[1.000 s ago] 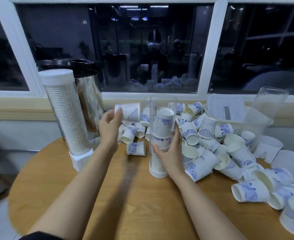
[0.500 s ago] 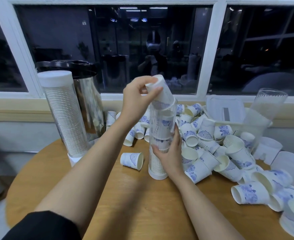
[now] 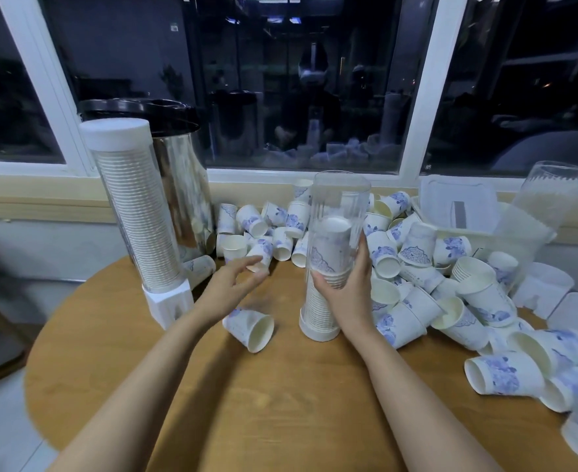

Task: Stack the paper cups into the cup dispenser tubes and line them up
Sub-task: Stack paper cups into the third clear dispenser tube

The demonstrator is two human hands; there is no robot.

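Window: three dark panes in white frames along the far wall, with the room reflected in them.
Table: one round wooden top, and everything stands or lies on it.
Loose cups: a heap of white paper cups with blue prints, far too many to count. They run from the middle back to the right edge, most on their sides and a few nested.
Urn: one steel urn with a black lid, at the back left.
Dispenser tubes: three in all.
Full tube: upright at the left, just in front of the urn. It is packed with cups to its white cap and seated in a white base.
Centre tube: upright, clear and uncapped. A stack of cups, bottoms up, fills it to about halfway, and the top one shows a blue pattern.
Empty tube: tilted at the far right, leaning on a bin.
Bin: one clear plastic tub behind the heap.
Loose bases: two white plastic pieces at the right edge, beside the empty tube.
Right hand: wrapped around the centre tube's lower half, thumb in front, gripping it.
Left hand: held over the table, fingers loosely curled and holding nothing, fingertips just beside the nearest cups.
Single cup: one on its side, mouth toward me, between the two forearms.
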